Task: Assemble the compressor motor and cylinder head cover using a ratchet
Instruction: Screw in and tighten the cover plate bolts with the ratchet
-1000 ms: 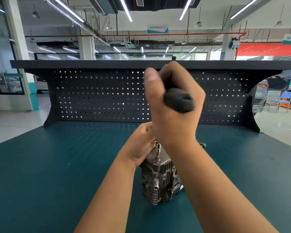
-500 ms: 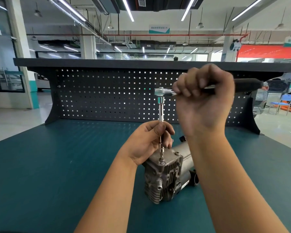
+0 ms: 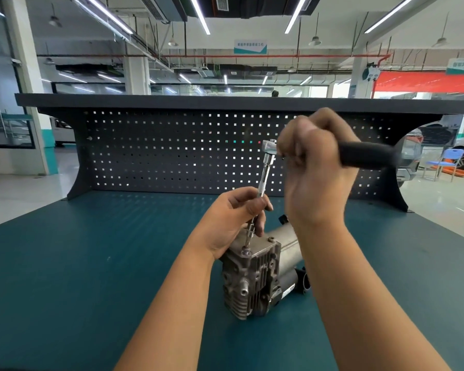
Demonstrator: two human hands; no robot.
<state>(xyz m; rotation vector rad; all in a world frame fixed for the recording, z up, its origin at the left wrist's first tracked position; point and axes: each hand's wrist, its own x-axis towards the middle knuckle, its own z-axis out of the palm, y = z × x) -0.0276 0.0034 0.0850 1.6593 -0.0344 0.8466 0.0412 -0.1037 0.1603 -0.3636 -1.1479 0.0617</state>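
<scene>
Compressor (image 3: pixel 255 277) lies on the table (image 3: pixel 91 263), near centre. We find the left grip (image 3: pixel 231 220) pinching the extension bar (image 3: pixel 265 172), likely steadying it on the cover (image 3: pixel 265 245); right grip (image 3: pixel 316 167) clasps the ratchet (image 3: pixel 367 155).

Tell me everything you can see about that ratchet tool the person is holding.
The ratchet has a shiny steel head, a black handle pointing right, and a slim steel extension bar running down, slightly tilted, toward a top corner of the grey compressor. The right hand grips the handle; the left hand pinches the bar low down.
</scene>
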